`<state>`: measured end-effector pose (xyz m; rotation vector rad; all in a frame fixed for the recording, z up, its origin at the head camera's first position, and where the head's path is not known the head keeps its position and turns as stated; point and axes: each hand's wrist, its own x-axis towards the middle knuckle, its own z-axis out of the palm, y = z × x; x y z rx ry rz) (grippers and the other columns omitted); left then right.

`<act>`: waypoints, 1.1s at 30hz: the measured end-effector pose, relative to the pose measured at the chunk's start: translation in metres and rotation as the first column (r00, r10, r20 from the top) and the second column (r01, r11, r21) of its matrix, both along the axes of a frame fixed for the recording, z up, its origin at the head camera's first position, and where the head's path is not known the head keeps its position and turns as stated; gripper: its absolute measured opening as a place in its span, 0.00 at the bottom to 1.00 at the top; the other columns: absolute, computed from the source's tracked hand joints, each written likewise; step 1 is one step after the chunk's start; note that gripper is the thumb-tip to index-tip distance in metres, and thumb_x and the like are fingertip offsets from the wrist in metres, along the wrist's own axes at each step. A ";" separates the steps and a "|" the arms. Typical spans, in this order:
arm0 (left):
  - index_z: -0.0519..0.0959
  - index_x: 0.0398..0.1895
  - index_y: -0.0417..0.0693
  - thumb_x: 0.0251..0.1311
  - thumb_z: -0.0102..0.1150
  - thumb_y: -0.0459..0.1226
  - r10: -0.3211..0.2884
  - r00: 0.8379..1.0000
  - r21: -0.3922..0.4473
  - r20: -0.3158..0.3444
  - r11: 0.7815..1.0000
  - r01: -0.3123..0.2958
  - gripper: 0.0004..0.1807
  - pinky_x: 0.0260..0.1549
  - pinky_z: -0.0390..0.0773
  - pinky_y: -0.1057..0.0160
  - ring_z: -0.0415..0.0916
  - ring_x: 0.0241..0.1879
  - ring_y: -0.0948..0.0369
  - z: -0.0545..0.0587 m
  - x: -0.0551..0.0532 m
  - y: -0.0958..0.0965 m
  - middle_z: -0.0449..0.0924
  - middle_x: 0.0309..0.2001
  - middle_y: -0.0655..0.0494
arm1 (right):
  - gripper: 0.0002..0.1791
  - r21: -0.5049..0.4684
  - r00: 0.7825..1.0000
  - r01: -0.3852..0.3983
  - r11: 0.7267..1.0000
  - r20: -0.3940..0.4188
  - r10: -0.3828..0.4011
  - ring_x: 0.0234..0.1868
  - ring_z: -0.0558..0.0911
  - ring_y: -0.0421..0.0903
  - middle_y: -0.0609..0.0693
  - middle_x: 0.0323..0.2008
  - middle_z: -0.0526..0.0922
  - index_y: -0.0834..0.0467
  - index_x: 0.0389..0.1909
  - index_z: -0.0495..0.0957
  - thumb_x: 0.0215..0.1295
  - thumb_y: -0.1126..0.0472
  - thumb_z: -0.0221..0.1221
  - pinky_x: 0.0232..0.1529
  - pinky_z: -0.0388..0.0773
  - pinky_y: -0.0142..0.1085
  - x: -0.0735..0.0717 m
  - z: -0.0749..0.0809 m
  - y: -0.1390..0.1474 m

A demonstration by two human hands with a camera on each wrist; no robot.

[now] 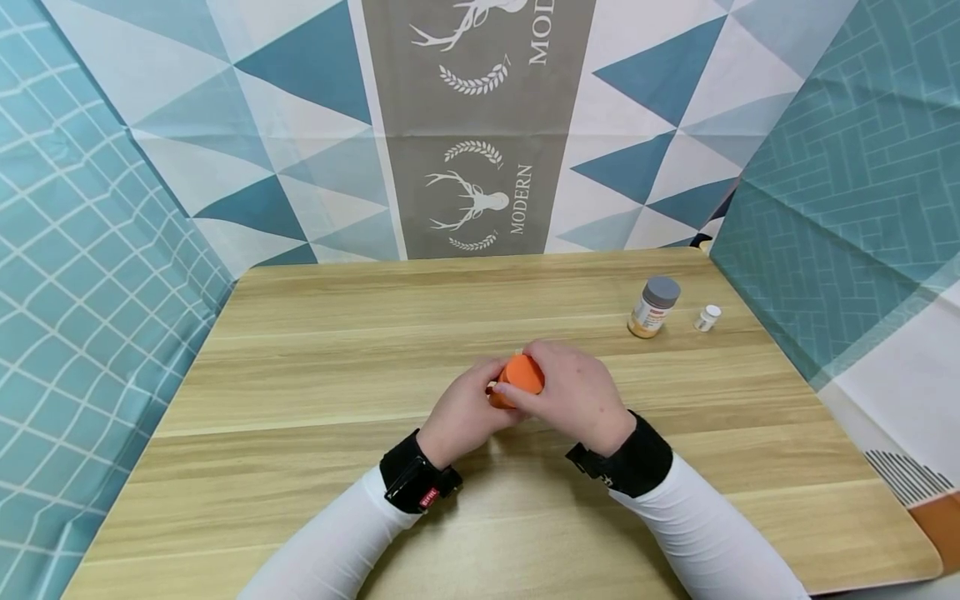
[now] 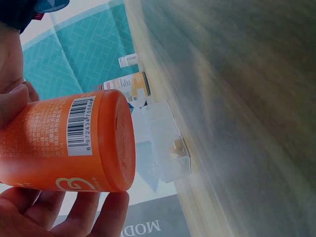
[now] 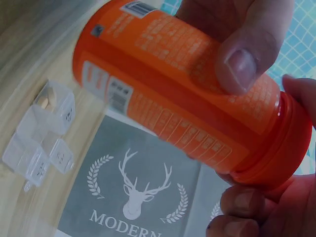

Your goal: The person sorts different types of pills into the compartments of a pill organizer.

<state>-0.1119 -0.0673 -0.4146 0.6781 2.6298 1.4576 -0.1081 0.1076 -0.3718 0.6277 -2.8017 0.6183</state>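
An orange pill bottle (image 2: 44,143) is held above the middle of the table. My left hand (image 1: 461,414) grips its body, thumb on one side and fingers on the other. My right hand (image 1: 581,396) holds the orange cap (image 3: 289,148), which sits on the bottle's neck. In the right wrist view the bottle (image 3: 182,89) lies tilted, its barcode and printed label showing. A clear plastic pill box (image 3: 29,143) with raised lids stands on the table, pale tablets (image 3: 45,102) in one compartment. My hands hide this box in the head view.
Toward the back right of the wooden table (image 1: 315,333) stands a bottle with a grey lid (image 1: 654,308). A small white bottle (image 1: 707,317) is to its right. Patterned cloth (image 1: 480,133) hangs along the back and both sides.
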 end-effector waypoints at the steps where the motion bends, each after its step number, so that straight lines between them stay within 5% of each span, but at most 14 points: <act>1: 0.77 0.56 0.59 0.48 0.72 0.41 -0.001 1.000 0.003 0.010 1.000 0.001 0.28 0.47 0.77 0.60 0.71 0.45 0.69 0.000 0.000 0.000 0.77 0.48 0.66 | 0.21 0.002 1.000 -0.012 1.000 -0.005 0.012 0.22 0.70 0.39 0.42 0.23 0.74 0.49 0.33 0.76 0.56 0.34 0.58 0.17 0.67 0.31 0.000 0.000 0.000; 6: 0.77 0.56 0.59 0.45 0.71 0.38 -0.010 0.999 -0.024 0.037 1.000 0.011 0.30 0.45 0.76 0.60 0.71 0.46 0.69 0.002 0.001 0.000 0.77 0.49 0.65 | 0.17 0.046 0.989 -0.121 0.992 -0.076 0.124 0.26 0.69 0.39 0.41 0.29 0.73 0.51 0.39 0.79 0.52 0.45 0.60 0.20 0.69 0.31 -0.002 -0.001 0.003; 11: 0.78 0.52 0.57 0.43 0.70 0.37 -0.033 0.999 -0.056 0.027 0.998 0.035 0.27 0.39 0.75 0.62 0.71 0.40 0.66 0.004 0.001 -0.002 0.78 0.45 0.63 | 0.22 0.067 0.952 -0.276 0.959 -0.120 0.282 0.27 0.67 0.39 0.43 0.32 0.70 0.52 0.45 0.80 0.44 0.54 0.60 0.24 0.67 0.31 -0.005 0.003 0.007; 20: 0.76 0.56 0.60 0.46 0.72 0.39 -0.118 0.992 -0.005 0.045 0.993 0.118 0.30 0.38 0.77 0.61 0.74 0.39 0.64 0.006 0.001 -0.004 0.78 0.44 0.64 | 0.29 0.025 0.901 -0.434 0.901 -0.012 0.434 0.43 0.69 0.41 0.47 0.46 0.70 0.51 0.53 0.77 0.43 0.61 0.61 0.41 0.75 0.37 -0.004 0.011 0.020; 23: 0.77 0.54 0.58 0.47 0.72 0.40 -0.108 0.993 -0.022 0.050 0.994 0.109 0.27 0.39 0.77 0.61 0.73 0.39 0.66 0.006 0.001 -0.004 0.78 0.44 0.65 | 0.32 0.028 0.921 -0.389 0.921 0.010 0.389 0.51 0.70 0.44 0.51 0.56 0.70 0.51 0.60 0.73 0.49 0.56 0.63 0.48 0.77 0.43 -0.003 0.012 0.021; 26: 0.77 0.51 0.58 0.47 0.72 0.40 -0.097 0.994 -0.033 0.056 0.995 0.099 0.24 0.42 0.77 0.60 0.73 0.41 0.68 0.005 0.001 -0.004 0.78 0.43 0.65 | 0.36 0.049 0.969 -0.246 0.968 0.016 0.245 0.49 0.73 0.44 0.51 0.58 0.72 0.52 0.63 0.70 0.55 0.41 0.63 0.43 0.79 0.40 0.000 0.011 0.016; 29: 0.78 0.49 0.59 0.48 0.72 0.40 -0.100 0.993 -0.024 0.067 0.995 0.102 0.23 0.44 0.78 0.56 0.73 0.41 0.67 0.005 0.000 -0.003 0.78 0.43 0.65 | 0.37 0.056 0.995 -0.101 0.993 0.029 0.100 0.35 0.75 0.41 0.47 0.43 0.80 0.53 0.55 0.74 0.54 0.30 0.59 0.28 0.77 0.34 0.002 0.007 0.009; 33: 0.78 0.48 0.61 0.48 0.72 0.41 -0.099 0.993 -0.035 0.071 0.994 0.102 0.21 0.44 0.78 0.54 0.72 0.40 0.66 0.005 0.000 -0.002 0.77 0.42 0.65 | 0.25 0.054 0.999 -0.026 0.998 0.039 0.024 0.20 0.71 0.39 0.42 0.23 0.77 0.49 0.38 0.76 0.56 0.32 0.58 0.17 0.68 0.31 0.006 0.005 0.002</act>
